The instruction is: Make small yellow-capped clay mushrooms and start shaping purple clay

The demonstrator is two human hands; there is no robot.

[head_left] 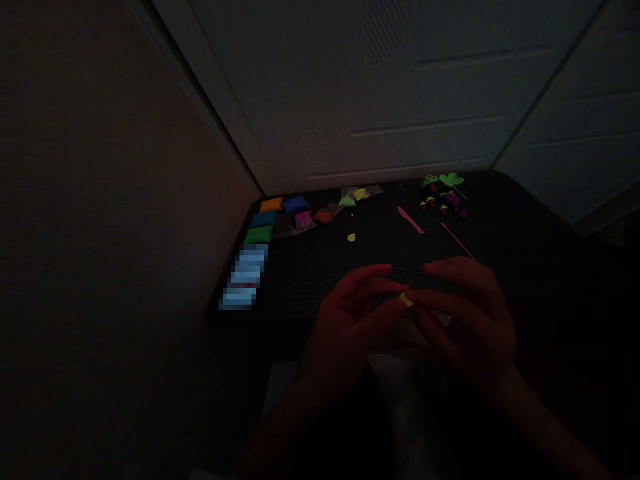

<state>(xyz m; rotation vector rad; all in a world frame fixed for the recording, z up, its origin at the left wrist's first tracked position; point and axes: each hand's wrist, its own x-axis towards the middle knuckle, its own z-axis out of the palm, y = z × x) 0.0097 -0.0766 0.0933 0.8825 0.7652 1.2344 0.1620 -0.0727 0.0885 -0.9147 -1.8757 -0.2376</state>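
Between the fingertips of both hands is a small piece of yellow clay (406, 300). My left hand (350, 320) pinches it from the left with thumb and forefinger. From the right, my right hand (470, 313) grips the same piece with its fingertips. Both hands are over the near edge of the dark table (310, 287). Beyond them lies another flat yellow clay piece (351, 237), with a tiny yellow bit (352, 215) behind it. A pink modelling knife (410, 220) and a thin pink modelling tool (457, 240) lie past my right hand.
Coloured clay packets, among them an orange packet (271, 205) and a green packet (259, 235), line the back left. A blurred, lit screen (245, 277) is at the left edge. Green leaf-shaped clay (452, 179) and purple clay balls (451, 199) sit back right, before a pale panelled wall (400, 100).
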